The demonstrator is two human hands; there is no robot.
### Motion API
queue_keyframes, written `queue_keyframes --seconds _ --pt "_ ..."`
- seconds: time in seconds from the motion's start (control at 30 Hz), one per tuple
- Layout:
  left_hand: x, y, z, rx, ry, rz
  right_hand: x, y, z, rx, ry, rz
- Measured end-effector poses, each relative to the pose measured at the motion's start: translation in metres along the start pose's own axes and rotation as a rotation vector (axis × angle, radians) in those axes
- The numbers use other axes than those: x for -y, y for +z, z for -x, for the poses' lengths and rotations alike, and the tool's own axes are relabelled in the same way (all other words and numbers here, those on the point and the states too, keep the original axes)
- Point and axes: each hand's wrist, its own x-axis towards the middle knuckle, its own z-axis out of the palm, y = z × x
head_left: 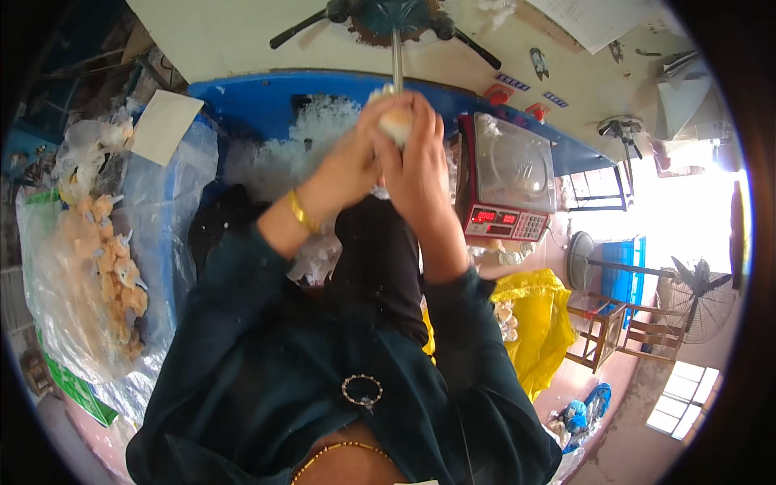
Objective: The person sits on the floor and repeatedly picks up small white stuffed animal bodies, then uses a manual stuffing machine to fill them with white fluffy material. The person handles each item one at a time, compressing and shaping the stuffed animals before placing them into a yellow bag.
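Note:
Both my hands meet at the top middle, around a small white and tan plush piece (396, 125) at the end of a thin metal tube (396, 58). My left hand (362, 141), with a gold bracelet on its wrist, is closed on the piece from the left. From the right, my right hand (419, 158) has its fingers wrapped over the same piece. Most of the plush piece is hidden by my fingers. The tube comes out of a dark round machine fitting (394, 18) with black handles on each side.
White fluffy stuffing (323, 121) lies in the blue trough below the tube. A red digital scale (509, 178) stands to the right. At left, a clear plastic bag (48, 275) holds several tan plush pieces (113, 267). A yellow sack (537, 323) and fans (695, 299) are at lower right.

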Motion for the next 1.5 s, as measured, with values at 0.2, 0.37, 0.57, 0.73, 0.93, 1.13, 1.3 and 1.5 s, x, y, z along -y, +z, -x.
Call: queue_keyframes --seconds 0.2,0.37,0.57,0.73,0.93,1.13,1.3,1.5 --pt "0.009 -0.004 -0.012 -0.018 0.014 -0.084 -0.015 0.008 -0.011 -0.007 -0.069 -0.052" --pt "0.027 0.013 -0.019 -0.018 0.065 -0.080 -0.032 0.000 -0.018 -0.027 -0.115 -0.040" --pt "0.029 0.017 0.001 -0.036 -0.159 0.464 -0.018 0.001 -0.006 0.023 -0.053 -0.005" --pt "0.020 0.027 0.022 0.046 -0.017 -0.143 -0.028 -0.004 0.024 -0.025 0.046 -0.118" --pt "-0.019 -0.067 0.099 -0.017 -0.529 -0.487 -0.056 -0.056 0.068 0.093 0.116 0.090" --pt "-0.001 -0.259 0.310 -0.482 -1.076 -1.881 -0.177 -0.212 0.182 0.786 0.864 0.928" --pt "-0.009 -0.303 0.374 -0.670 -1.438 -1.592 -0.159 -0.168 0.155 0.548 0.414 0.442" --pt "0.005 -0.197 0.217 -0.665 -0.736 -0.493 -0.036 -0.013 0.075 0.553 0.380 -0.322"
